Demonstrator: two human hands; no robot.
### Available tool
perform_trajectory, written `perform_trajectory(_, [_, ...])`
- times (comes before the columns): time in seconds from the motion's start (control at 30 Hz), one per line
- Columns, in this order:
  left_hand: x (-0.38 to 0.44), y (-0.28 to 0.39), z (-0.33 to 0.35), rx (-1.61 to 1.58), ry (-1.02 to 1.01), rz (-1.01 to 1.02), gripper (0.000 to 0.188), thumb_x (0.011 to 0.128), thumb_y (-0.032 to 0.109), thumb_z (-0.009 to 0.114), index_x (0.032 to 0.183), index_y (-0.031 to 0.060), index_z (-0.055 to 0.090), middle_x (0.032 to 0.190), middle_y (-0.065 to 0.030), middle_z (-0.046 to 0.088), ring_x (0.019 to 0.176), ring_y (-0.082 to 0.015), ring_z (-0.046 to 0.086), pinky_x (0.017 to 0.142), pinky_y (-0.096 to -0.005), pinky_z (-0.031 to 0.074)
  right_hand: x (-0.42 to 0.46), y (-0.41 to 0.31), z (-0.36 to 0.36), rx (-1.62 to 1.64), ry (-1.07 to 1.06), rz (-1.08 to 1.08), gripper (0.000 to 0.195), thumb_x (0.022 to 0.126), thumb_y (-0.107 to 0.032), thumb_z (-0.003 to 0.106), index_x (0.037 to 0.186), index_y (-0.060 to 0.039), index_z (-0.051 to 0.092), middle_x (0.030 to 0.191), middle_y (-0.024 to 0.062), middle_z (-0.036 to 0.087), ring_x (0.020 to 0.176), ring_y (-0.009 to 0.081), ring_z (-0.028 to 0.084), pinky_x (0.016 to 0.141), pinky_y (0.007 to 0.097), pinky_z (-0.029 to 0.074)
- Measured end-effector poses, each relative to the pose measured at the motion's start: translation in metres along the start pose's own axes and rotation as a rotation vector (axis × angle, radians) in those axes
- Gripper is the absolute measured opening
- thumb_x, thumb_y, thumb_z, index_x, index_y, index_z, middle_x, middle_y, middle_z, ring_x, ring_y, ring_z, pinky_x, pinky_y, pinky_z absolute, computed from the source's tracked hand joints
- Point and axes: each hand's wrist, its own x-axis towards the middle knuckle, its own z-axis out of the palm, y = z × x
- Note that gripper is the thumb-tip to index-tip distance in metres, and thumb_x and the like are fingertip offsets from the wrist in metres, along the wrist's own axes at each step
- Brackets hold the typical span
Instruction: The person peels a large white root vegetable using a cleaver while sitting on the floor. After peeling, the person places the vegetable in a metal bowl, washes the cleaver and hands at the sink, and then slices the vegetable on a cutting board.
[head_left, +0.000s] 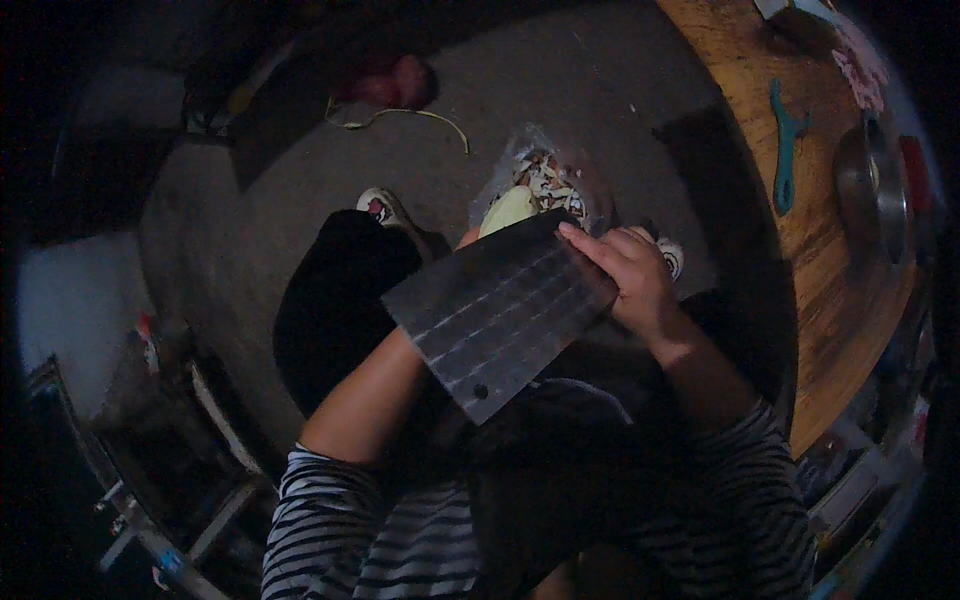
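My right hand (636, 276) grips a wide cleaver (499, 307), index finger along the blade's upper right corner. The broad dark blade lies slantwise across the view, with a small hole near its lower corner. Behind its upper edge pokes a pale peeled vegetable (511, 210), perhaps a potato or other root. My left hand (468, 238) is mostly covered by the blade; a sliver of it shows against the vegetable, which it appears to hold. Beyond both hands, a clear plastic bag (487, 184) on the floor holds many peelings (551, 180).
To the right stands a wooden table (750, 135) with a teal peeler (784, 150) and a metal pan or bowl (889, 195). A reddish bundle (397, 82) and a yellowish strap (420, 112) lie on the floor ahead. My shoes (382, 204) flank the bag.
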Motion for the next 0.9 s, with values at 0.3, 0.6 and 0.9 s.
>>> perform_trajectory(0.3, [-0.012, -0.021, 0.068, 0.996, 0.493, 0.034, 0.05, 0.083, 0.024, 0.056, 0.124, 0.0011, 0.038, 0.111, -0.0112, 0.053, 0.095, -0.0177, 0.055, 0.081, -0.0288, 0.045, -0.012, 0.006, 0.021, 0.163, -0.004, 0.284, 0.036, 0.078, -0.004, 0.058, 0.114, -0.0094, 0.056, 0.088, 0.0132, 0.062, 0.081, 0.0291, 0.059, 0.072, 0.0339, 0.044])
perform_trajectory(0.6, [-0.006, -0.018, 0.038, 1.548, 0.593, 0.339, 0.058, 0.067, 0.012, 0.076, 0.114, -0.0014, 0.044, 0.096, -0.0072, 0.058, 0.085, -0.0121, 0.056, 0.072, -0.0269, 0.047, -0.025, 0.037, 0.041, 0.283, -0.147, 0.509, 0.028, 0.081, -0.013, 0.054, 0.107, -0.0046, 0.058, 0.092, 0.0212, 0.06, 0.085, 0.037, 0.057, 0.072, 0.0415, 0.046])
perform_trajectory(0.9, [0.016, -0.03, 0.053, 1.954, 0.273, 0.487, 0.071, 0.062, 0.014, 0.079, 0.12, 0.0005, 0.041, 0.107, -0.0099, 0.055, 0.1, -0.0158, 0.052, 0.086, -0.0313, 0.043, -0.046, 0.065, 0.056, -0.046, -0.401, 0.801, 0.024, 0.076, -0.005, 0.05, 0.098, -0.0022, 0.059, 0.09, 0.0218, 0.06, 0.085, 0.0377, 0.057, 0.073, 0.0425, 0.045])
